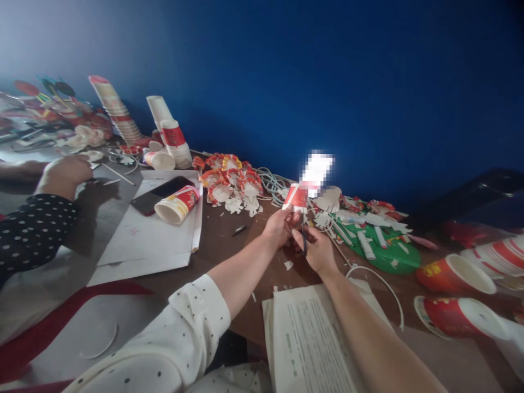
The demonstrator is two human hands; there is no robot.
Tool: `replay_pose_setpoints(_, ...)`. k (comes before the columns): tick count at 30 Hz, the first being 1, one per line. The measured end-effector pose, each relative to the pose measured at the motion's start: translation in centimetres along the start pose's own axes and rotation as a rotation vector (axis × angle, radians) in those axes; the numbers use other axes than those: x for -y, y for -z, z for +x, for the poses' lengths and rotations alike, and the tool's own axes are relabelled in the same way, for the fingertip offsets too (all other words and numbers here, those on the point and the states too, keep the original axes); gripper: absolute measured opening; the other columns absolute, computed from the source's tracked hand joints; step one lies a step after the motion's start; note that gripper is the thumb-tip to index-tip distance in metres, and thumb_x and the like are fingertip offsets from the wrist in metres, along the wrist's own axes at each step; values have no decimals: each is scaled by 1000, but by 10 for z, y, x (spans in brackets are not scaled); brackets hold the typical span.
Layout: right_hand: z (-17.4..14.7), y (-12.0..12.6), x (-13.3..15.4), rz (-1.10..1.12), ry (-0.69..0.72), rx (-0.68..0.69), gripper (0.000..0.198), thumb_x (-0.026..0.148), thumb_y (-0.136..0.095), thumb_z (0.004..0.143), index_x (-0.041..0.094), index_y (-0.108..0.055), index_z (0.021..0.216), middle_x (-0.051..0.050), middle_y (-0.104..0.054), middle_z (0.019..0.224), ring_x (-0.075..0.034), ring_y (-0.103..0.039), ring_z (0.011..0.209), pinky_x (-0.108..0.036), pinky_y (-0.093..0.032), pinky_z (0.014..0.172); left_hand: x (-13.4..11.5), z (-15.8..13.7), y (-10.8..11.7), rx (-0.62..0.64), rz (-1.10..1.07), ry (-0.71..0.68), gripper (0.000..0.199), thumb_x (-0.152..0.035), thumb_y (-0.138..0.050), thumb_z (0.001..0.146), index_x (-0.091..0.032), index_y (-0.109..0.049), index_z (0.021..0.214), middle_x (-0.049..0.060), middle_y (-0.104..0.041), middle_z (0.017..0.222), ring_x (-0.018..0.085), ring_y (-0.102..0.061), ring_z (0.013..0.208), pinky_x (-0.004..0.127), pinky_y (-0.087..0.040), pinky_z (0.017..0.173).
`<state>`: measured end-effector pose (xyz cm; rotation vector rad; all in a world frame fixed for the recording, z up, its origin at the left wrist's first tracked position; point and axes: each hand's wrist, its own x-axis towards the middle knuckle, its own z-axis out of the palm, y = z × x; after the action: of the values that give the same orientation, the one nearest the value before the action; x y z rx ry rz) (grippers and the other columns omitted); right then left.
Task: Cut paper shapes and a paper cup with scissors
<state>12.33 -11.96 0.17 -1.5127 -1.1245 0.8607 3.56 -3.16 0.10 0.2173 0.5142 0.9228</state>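
One red-and-white paper cup [293,197] is gripped by the left hand [280,227]; the right hand [319,250] holds scissors [304,241]. Leftward, a tall stack [118,113] has cups nested inside one another.

A dark phone [150,198] lies on a flat white carton [141,248]. Beyond its right edge, a pen [239,230] rests on the brown worktop [223,257]. A blue wall [270,82] stands behind.

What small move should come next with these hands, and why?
Probably a short snip with the scissors, since the right hand grips them right by the red-and-white paper piece, which the left hand holds. Whether the blades are open is too blurred to tell.
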Motion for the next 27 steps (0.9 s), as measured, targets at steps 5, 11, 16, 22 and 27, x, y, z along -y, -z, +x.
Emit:
replay_pose_setpoints(5,0,0,0,-3,37,3,43,55,-76,67,16,-69,85,0,-62,60,-14,-53,53,-25,-42,48,1,0,1,-8,-1,5,18,-19,-59,88,-13,-55,72,2,-60,63,6,-56,47,14,-45,44)
replay_pose_setpoints(11,1,1,-7,-43,56,-5,41,55,-74,71,17,-68,85,-1,-63,61,-15,-53,53,-25,-43,49,-1,-2,-4,-53,-39,60,18,-19,-58,90,-12,-56,73,2,-59,62,5,-55,45,14,-46,44)
replay_pose_setpoints(16,1,2,-11,-148,143,21,35,51,-70,77,19,-68,88,-1,-65,66,-16,-56,59,-26,-45,56,-7,-3,-5,-112,-147,99,16,-12,-53,91,-10,-55,75,0,-55,60,3,-51,42,10,-43,42)
replay_pose_setpoints(22,-3,1,-7,-163,116,30,38,53,-71,76,18,-69,90,-2,-65,64,-16,-56,57,-27,-45,55,-24,-2,0,-24,-385,62,18,-2,-44,91,-11,-55,80,-2,-47,63,0,-48,45,4,-39,42)
replay_pose_setpoints(27,0,0,-5,2,43,-53,40,55,-76,68,19,-68,86,-1,-62,61,-17,-55,54,-28,-44,50,-35,0,5,29,-453,79,21,-5,-39,94,-12,-53,81,-4,-45,62,-2,-43,41,3,-33,37)
